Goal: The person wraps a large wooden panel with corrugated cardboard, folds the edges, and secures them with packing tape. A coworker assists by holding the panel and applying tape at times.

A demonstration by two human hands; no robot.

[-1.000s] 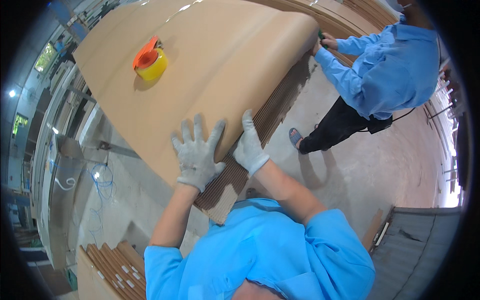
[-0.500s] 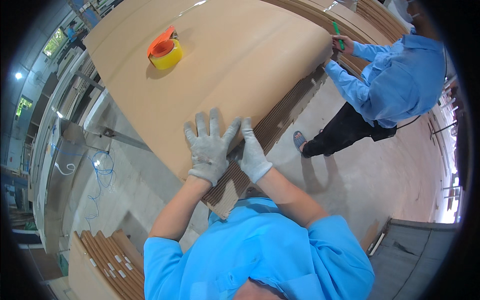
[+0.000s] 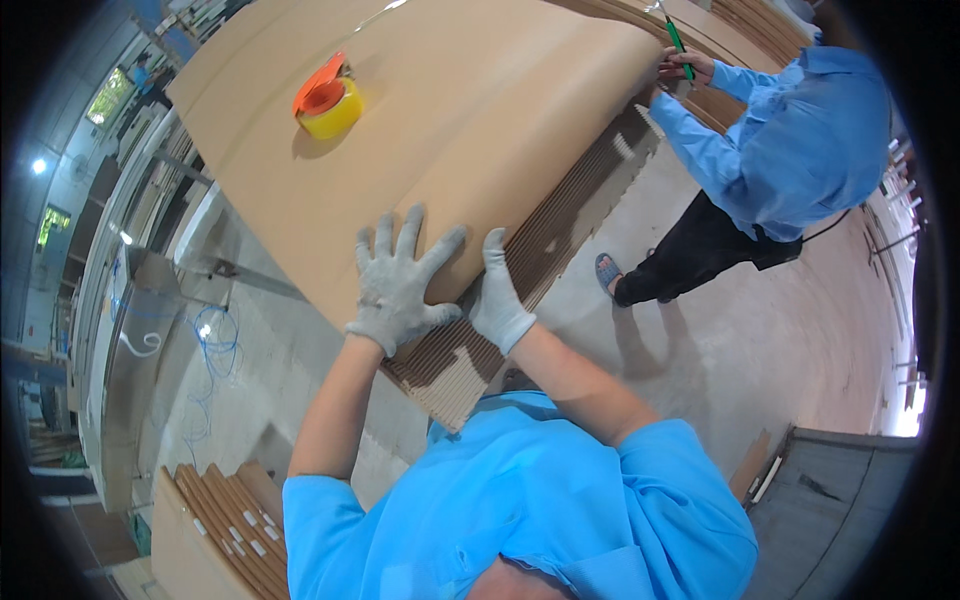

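1. Cardboard sheet: large, brown, top of a stack of corrugated boards. Fills upper centre of view; near edge bends down over stack's side, right under your hands.
2. L hand: grey knit glove, fingers spread, palm flat on sheet's near edge. Not clenched, nothing grasped; pressing only.
3. R hand: same glove type, just beside L hand, fingers laid over sheet edge where it meets stack's side. Flat contact, no closed grasp seen; thumb side hidden, so can't tell if it pinches the edge.
4. Stack side: fluted layers visible below sheet, running from your hands toward far right corner. One lower board juts out near your chest.
5. Tape dispenser: orange frame w/ yellow roll, sits on sheet, far left, well apart from both hands.
6. Co-worker: blue shirt, dark trousers, at stack's far right corner. Their hands on sheet's corner, holding a thin green tool.
7. Floor: grey concrete, right of stack.
8. More brown boards on edge, lower left, near your L elbow.
9. Metal frame w/ blue cable: left of stack.
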